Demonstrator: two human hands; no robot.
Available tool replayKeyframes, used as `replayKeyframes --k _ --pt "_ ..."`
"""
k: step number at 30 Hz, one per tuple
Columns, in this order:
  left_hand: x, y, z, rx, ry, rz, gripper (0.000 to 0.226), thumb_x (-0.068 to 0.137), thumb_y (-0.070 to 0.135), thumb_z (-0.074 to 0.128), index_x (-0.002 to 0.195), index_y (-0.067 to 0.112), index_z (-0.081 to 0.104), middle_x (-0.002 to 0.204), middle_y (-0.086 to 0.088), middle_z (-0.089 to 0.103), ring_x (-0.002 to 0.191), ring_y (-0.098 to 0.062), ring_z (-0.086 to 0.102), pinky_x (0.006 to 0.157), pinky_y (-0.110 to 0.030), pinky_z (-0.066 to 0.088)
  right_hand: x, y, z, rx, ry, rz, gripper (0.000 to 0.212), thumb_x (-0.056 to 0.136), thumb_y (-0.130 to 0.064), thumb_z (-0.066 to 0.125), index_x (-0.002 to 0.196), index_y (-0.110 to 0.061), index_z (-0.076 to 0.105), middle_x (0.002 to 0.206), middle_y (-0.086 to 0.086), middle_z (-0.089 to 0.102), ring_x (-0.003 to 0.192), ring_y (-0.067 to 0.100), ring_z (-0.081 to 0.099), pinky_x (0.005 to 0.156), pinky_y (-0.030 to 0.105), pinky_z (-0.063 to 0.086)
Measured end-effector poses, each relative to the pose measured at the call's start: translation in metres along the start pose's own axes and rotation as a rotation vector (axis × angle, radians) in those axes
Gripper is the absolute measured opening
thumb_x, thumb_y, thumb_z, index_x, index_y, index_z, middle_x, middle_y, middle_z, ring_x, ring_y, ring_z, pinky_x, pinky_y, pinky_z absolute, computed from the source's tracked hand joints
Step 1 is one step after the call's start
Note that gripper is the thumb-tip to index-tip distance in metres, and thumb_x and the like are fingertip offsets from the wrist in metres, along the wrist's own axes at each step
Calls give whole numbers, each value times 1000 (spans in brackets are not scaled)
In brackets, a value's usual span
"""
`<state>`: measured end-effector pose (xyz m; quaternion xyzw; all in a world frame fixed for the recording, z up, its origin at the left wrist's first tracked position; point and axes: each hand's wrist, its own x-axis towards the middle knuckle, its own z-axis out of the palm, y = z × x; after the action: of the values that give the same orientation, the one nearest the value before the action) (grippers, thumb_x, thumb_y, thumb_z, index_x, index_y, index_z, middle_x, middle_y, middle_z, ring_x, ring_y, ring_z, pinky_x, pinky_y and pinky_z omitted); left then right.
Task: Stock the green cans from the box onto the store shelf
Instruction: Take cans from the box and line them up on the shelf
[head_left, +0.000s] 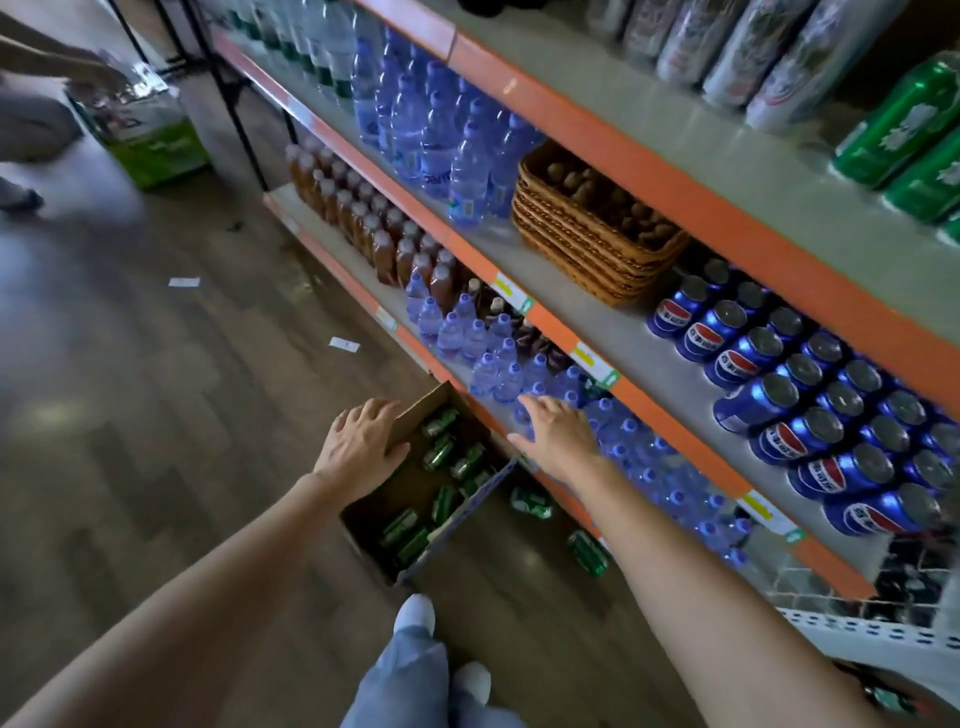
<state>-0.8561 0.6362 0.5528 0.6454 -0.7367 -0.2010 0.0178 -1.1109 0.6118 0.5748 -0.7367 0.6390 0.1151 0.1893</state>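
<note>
Green cans (438, 453) lie on their sides in the open cardboard box (467, 512) on the wooden floor, just in front of the store shelf (649, 150). Two loose green cans (531, 502) lie on the floor between the box and the foot of the shelf, and a few more green cans on the top shelf (904, 124) stand at the far right.

Our left hand (363, 441) rests on the box's left flap, fingers spread and nearly straight; we cannot tell whether the thumb hooks the edge. Our right hand (556, 436) hangs flat and palm down over the box's right edge and the lip of the lowest shelf, fingers straight and holding nothing. The two hands are apart, with the box between them.

Small water bottles (498, 364) crowd the lowest shelf right under the right hand. Above them stand blue cola cans (779, 405), a wicker basket (597, 223) and taller water bottles; brown drink bottles (363, 218) fill the far end. At the upper left another person reaches into a green carton (150, 140). Paper slips (184, 282) lie on the floor.
</note>
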Motion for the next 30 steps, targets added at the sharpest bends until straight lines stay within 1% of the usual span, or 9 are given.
replayKeyframes --k 3,8,12,18,26,30 --pt "4 -26 15 -32 -49 -59 52 91 39 50 139 25 37 141 2 39 132 -23 36 110 -36 24 25 -16 13 4 -78 -20 62 95 -46 44 146 -16 24 145 9 36 133 29 34 105 41 29" --pt "14 -55 39 -52 -97 -133 58 91 37 51 144 25 31 142 0 39 130 -24 38 110 -35 23 58 -35 34 -15 -131 -53 62 95 -45 45 146 -17 25 144 9 37 132 28 34 105 40 29" --pt "21 -63 64 -83 -149 -208 59 91 38 51 144 20 31 142 -2 38 130 -25 38 110 -36 24 86 -38 55 -21 -201 -80 62 95 -44 45 147 -18 23 147 9 33 135 28 30 109 42 26" --pt "31 -69 108 -114 -194 -349 60 92 40 50 144 21 29 146 -1 34 132 -23 36 110 -33 24 137 -26 84 -51 -268 -147 64 95 -43 46 148 -18 21 149 8 32 136 27 29 111 41 24" --pt "64 -56 172 -178 -135 -532 60 93 41 48 145 19 27 147 -1 32 132 -22 36 109 -32 25 217 4 128 -119 -285 -309 67 94 -39 50 149 -18 17 149 7 30 138 26 26 112 41 21" --pt "80 -57 213 -216 -116 -611 60 92 40 50 144 19 29 146 -1 34 130 -22 38 108 -32 26 253 14 162 -168 -292 -379 69 93 -39 51 148 -18 17 149 7 31 137 27 27 111 40 23"
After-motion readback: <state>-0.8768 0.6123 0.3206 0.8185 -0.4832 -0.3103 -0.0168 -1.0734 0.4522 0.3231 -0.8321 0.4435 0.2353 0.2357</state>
